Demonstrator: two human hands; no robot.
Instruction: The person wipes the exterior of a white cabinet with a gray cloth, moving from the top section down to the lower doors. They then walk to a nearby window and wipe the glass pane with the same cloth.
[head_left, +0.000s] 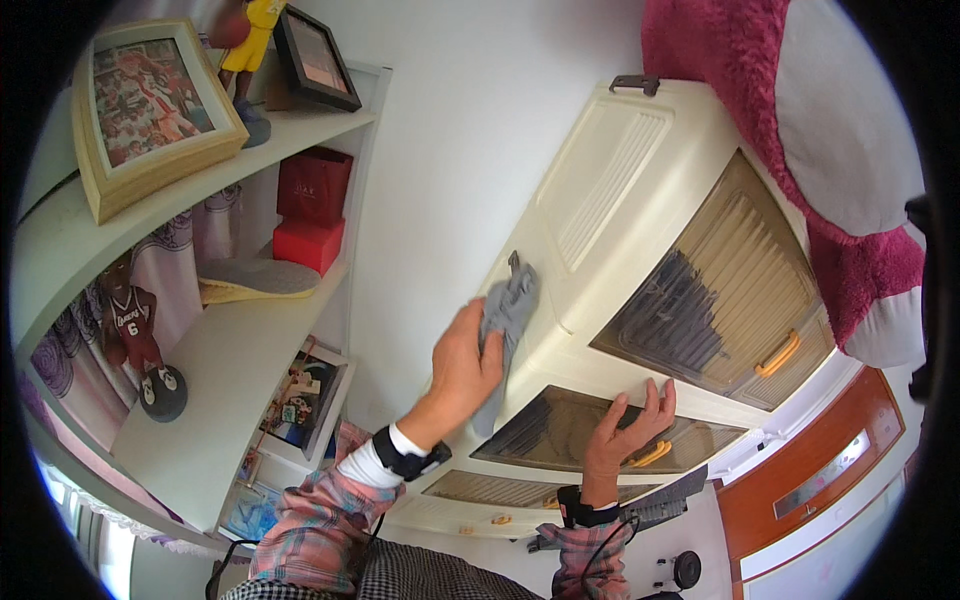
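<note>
A cream plastic storage cabinet with smoky translucent fronts and yellow handles stands against the white wall. My left hand grips a grey cloth and presses it on the cabinet's side, near a small dark latch. Part of the cloth hangs down below my fingers. My right hand has its fingers spread and touches the cabinet's front, between the upper door and the door below it. Nothing is held in it. Dark contents show through the upper door.
On the left is a curved white shelf unit with a framed picture, basketball figurines, an insole, and a red box under a dark red bag. A maroon-and-grey plush toy overhangs the cabinet. Beyond stands a brown door.
</note>
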